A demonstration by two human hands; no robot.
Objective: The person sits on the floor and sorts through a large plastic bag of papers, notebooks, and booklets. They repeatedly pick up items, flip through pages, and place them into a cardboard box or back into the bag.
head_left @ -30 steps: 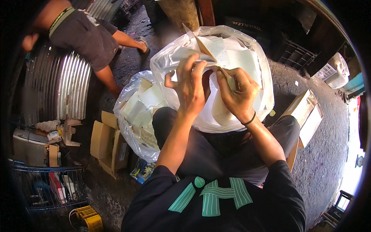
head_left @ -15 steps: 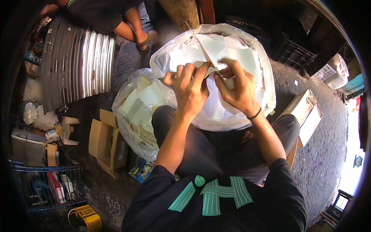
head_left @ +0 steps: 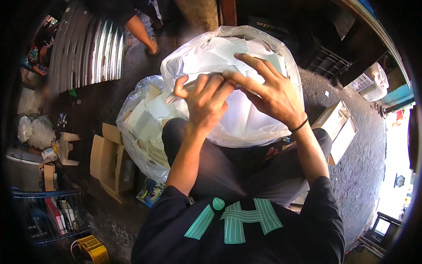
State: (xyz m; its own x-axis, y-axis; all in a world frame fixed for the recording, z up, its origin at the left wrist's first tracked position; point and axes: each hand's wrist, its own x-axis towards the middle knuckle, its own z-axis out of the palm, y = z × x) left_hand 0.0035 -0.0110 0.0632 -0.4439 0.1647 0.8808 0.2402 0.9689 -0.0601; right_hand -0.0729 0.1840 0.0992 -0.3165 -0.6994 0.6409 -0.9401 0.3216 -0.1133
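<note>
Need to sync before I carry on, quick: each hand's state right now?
Left hand: closed, fingers curled over paper it holds.
Right hand: fingers spread and bent; whether it grips anything cannot be told.

Blown-out daylight at right, murky shadow at left, glare on the corrugated metal [head_left: 90,48], fisheye-warped edges.

Left of grip, slightly beyond: corrugated metal sheet [head_left: 85,53]; just right of sheet, another person's leg [head_left: 141,31]. Left of grip, lower: open cardboard box [head_left: 103,156], blue-rimmed wire basket [head_left: 48,193], yellow plastic item [head_left: 94,249]. Right of grip: second cardboard box [head_left: 343,134], lower; black slatted crate [head_left: 327,61]; whitish plastic container [head_left: 376,83], farther out.
</note>
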